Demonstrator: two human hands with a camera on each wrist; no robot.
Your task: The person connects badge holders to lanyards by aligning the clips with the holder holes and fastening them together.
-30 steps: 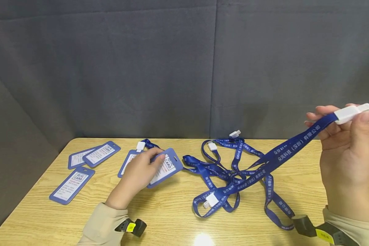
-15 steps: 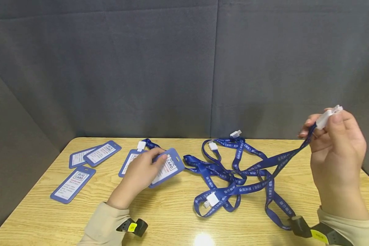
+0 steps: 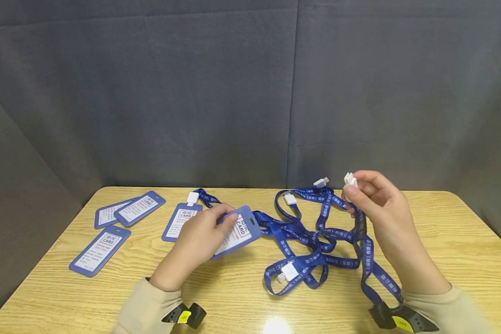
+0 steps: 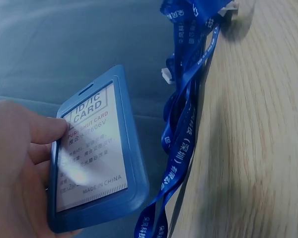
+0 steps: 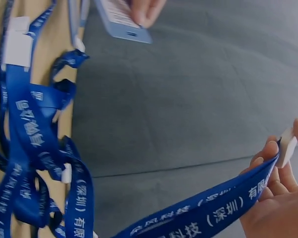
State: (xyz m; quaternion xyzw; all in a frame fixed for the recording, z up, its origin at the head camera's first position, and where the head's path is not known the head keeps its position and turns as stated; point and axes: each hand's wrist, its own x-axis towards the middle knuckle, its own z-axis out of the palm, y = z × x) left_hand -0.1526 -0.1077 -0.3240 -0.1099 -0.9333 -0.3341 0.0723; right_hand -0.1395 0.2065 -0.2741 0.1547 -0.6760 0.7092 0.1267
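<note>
My left hand [image 3: 206,230] holds a blue-framed ID card holder [image 4: 92,148] by its side edge, thumb on the front face; its slotted end points toward the right. Raised above the table, my right hand [image 3: 382,206] pinches the white plastic clip [image 3: 350,182] of a blue lanyard [image 5: 223,203] between thumb and fingers. The strap hangs from that clip down to a tangle of blue lanyards [image 3: 305,239] with white clips on the table. In the right wrist view the held card holder [image 5: 124,22] appears at the top, apart from the clip.
Several loose card holders lie on the wooden table [image 3: 142,260], among them one holder [image 3: 100,252] at the left. Behind my left hand lies another card holder [image 3: 181,222] joined to a lanyard's white clip [image 3: 193,198]. A dark grey curtain [image 3: 217,102] stands behind the table.
My right hand has moved left and slightly down with the lanyard clip, and the stretched strap has gone slack. My left hand and its card holder have shifted slightly right.
</note>
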